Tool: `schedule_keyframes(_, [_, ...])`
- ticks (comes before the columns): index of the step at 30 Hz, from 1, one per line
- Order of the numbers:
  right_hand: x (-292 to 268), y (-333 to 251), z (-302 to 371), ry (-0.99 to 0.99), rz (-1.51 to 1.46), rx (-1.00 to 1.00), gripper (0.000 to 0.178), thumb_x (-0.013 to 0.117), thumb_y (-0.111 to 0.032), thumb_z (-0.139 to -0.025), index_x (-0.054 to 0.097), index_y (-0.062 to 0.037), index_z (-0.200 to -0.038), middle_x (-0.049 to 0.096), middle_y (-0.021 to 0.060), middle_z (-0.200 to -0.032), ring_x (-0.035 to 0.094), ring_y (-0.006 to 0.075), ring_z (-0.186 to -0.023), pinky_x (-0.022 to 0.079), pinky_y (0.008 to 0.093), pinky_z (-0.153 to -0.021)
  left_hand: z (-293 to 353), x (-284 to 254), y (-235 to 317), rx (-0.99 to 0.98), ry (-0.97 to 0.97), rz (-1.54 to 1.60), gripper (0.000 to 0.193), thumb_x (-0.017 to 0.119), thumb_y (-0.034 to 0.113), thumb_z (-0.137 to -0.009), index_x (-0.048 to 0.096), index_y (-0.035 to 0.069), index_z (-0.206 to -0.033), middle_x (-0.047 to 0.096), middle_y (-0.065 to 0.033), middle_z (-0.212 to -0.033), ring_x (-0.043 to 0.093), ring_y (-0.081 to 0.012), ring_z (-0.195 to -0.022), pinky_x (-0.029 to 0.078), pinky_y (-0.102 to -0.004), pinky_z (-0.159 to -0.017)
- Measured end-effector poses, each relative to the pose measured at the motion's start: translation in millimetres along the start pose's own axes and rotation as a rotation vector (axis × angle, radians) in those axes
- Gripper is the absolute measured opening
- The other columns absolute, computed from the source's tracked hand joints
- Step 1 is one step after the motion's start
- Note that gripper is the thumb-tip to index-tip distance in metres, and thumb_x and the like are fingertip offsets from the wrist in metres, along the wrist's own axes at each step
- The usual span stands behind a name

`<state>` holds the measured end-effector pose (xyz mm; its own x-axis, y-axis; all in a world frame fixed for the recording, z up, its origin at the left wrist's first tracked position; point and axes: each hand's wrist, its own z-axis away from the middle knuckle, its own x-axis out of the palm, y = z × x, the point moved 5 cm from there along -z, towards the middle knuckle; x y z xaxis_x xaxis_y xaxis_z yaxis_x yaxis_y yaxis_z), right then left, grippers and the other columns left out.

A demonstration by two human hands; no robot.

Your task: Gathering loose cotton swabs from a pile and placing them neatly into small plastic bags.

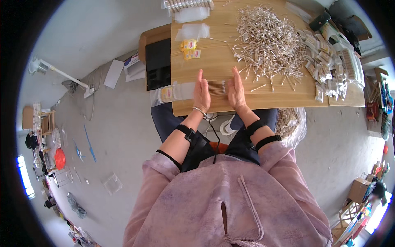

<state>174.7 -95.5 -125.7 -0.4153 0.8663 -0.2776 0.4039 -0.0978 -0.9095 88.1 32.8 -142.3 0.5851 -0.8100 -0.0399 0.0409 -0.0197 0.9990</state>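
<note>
Grey concrete floor all around, with a pale wooden tabletop (214, 61) in the middle where everything sits. Both hands are flat-ish and upright on edge near the front of the table, palms facing each other. The left hand (201, 92) and the right hand (235, 90) are pressing in from either side on a small neat row of thin white cotton-tipped sticks (217, 87), which lies on the wood between them. Fingers are straight, not curled, so neither hand is closed around anything; it's more of a squeeze between two open palms, touching the ends of the row.

Further back and to the right there's a big loose heap of the same white sticks (269, 41), with a few strays scattered toward the front edge. Right of that heap is a pile of small clear filled packets (329, 61). Just left of the left hand lies a clear plastic bag with a yellow label (170, 94), hanging near the table edge. A couple of small yellow label cards (190, 48) sit further back, with empty clear bags (193, 31) behind them. A black flat panel (157, 64) rests beside the table on the left side. A thin metal bangle (200, 110) is on the left wrist.
</note>
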Motion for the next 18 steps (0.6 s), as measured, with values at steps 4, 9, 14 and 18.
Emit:
schedule_keyframes(4, [29.5, -4.9, -1.9, -0.036, -0.033, 0.012, 0.053, 0.038, -0.001, -0.092, 0.027, 0.0017, -0.144, 0.031, 0.0211, -0.148, 0.026, 0.0305, -0.140, 0.023, 0.0353, -0.112, 1.8, 14.9, 7.1, 0.247, 0.051, -0.131, 0.065, 0.032, 0.046, -0.100, 0.029, -0.003, -0.143, 0.037, -0.0227, -0.144, 0.034, -0.0315, -0.135, 0.028, -0.0358, -0.109])
schedule_keyframes(9, [2.9, 24.7, -0.2, 0.033, -0.264, 0.080, 0.049, 0.038, -0.003, -0.095, 0.030, 0.0017, -0.143, 0.033, 0.0169, -0.148, 0.028, 0.0259, -0.138, 0.024, 0.0340, -0.112, 4.1, 12.2, 15.0, 0.302, 0.008, -0.216, 0.065, 0.036, 0.045, -0.099, 0.027, -0.002, -0.144, 0.033, -0.0236, -0.146, 0.030, -0.0354, -0.137, 0.024, -0.0398, -0.111])
schedule_keyframes(14, [-32.6, 6.5, 3.9, 0.044, 0.094, -0.084, 0.044, 0.040, -0.009, -0.097, 0.035, 0.0014, -0.140, 0.038, 0.0207, -0.144, 0.033, 0.0310, -0.137, 0.026, 0.0360, -0.111, 23.1, 30.9, 22.8, 0.391, -0.243, -1.110, 0.074, 0.046, 0.049, -0.093, 0.024, 0.001, -0.146, 0.026, -0.0188, -0.151, 0.020, -0.0323, -0.142, 0.014, -0.0456, -0.115])
schedule_keyframes(18, [-29.2, -0.4, 3.3, -0.001, 0.178, -0.105, 0.042, 0.042, -0.010, -0.096, 0.039, 0.0020, -0.136, 0.039, 0.0238, -0.142, 0.035, 0.0379, -0.134, 0.030, 0.0401, -0.110, 8.4, 40.2, 22.8, 0.277, -0.367, -1.355, 0.087, 0.049, 0.060, -0.086, 0.019, 0.006, -0.148, 0.018, -0.0127, -0.155, 0.011, -0.0278, -0.145, 0.006, -0.0478, -0.116])
